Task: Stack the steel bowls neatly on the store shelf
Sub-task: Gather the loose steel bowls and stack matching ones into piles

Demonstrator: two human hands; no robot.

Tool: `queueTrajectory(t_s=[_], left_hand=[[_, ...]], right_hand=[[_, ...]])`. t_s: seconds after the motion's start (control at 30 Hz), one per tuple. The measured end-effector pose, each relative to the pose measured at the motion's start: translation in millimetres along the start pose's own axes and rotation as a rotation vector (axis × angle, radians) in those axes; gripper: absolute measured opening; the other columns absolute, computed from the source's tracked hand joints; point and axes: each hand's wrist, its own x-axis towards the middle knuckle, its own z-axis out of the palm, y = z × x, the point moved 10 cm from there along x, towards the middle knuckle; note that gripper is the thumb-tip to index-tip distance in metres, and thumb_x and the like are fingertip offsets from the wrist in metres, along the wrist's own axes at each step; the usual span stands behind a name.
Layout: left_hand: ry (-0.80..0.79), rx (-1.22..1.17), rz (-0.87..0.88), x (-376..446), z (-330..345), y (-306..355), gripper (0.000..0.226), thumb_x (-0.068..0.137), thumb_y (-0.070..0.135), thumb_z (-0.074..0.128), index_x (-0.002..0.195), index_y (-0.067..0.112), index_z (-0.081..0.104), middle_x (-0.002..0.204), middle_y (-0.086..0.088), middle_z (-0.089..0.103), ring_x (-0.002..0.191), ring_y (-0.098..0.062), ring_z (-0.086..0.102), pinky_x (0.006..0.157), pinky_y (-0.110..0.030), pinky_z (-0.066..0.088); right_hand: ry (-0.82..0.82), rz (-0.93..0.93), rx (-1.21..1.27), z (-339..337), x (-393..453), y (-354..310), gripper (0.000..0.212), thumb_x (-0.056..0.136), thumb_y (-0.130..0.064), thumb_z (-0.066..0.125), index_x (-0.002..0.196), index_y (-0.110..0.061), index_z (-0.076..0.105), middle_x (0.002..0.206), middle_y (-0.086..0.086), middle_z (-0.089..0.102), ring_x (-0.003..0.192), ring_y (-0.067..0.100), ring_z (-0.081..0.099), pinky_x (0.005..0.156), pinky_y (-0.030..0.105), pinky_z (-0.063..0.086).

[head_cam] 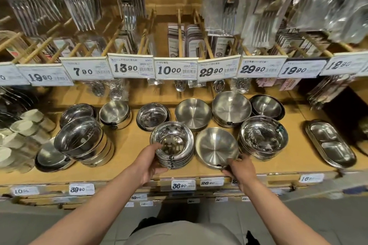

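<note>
The scene is lit brightly and evenly from above, with a warm tone on the shelf (pixel 127 141). Strong glare and many small reflections are seen on the steel bowls (pixel 172 141) and on the hanging packs of cutlery (pixel 229 6). Short, soft shadows are cast under the bowls. The upper corners are blurred and smeared, and the packs there are not sharp. Straight lines are bent toward the edges by the wide lens. The price tags (pixel 169 69) in the middle are read clearly.
</note>
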Motion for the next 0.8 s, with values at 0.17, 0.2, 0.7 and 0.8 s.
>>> queueTrajectory(t_s=[0.17,0.2,0.7,0.8], left_hand=[[0.034,0.023,0.03,-1,-5,5,0.035,0.1,0.026,0.049,0.13,0.008,0.055,0.123,-0.017,0.067,0.115,-0.034,0.064,0.102,-0.053,0.052],[0.04,0.039,0.042,-2,-7,5,0.034,0.1,0.026,0.05,0.127,0.008,0.058,0.12,-0.017,0.068,0.114,-0.035,0.065,0.103,-0.053,0.052],[-0.368,0.434,0.04,-53,91,-67,0.058,0.078,0.049,0.064,0.13,0.026,0.053,0.133,0.0,0.059,0.118,-0.018,0.06,0.083,-0.033,0.061],[-0.344,0.389,0.095,-49,141,-49,0.041,0.086,0.035,0.066,0.122,0.017,0.058,0.127,-0.007,0.061,0.115,-0.02,0.061,0.086,-0.035,0.06]], right_hand=[[-0.023,0.046,0.09,3,-5,1,0.039,0.094,-0.001,0.066,0.126,-0.005,0.046,0.117,0.022,0.066,0.097,0.036,0.072,0.058,0.029,0.063],[-0.023,0.058,0.105,2,-6,3,0.038,0.094,-0.002,0.065,0.126,-0.005,0.046,0.115,0.021,0.066,0.094,0.035,0.072,0.059,0.03,0.064],[0.094,0.046,0.212,-97,-23,6,0.03,0.099,-0.013,0.06,0.125,0.002,0.053,0.108,0.021,0.061,0.084,0.032,0.069,0.093,0.053,0.058],[0.149,0.018,0.185,-127,-10,-7,0.026,0.099,-0.013,0.056,0.122,0.001,0.056,0.108,0.019,0.061,0.08,0.034,0.068,0.089,0.052,0.059]])
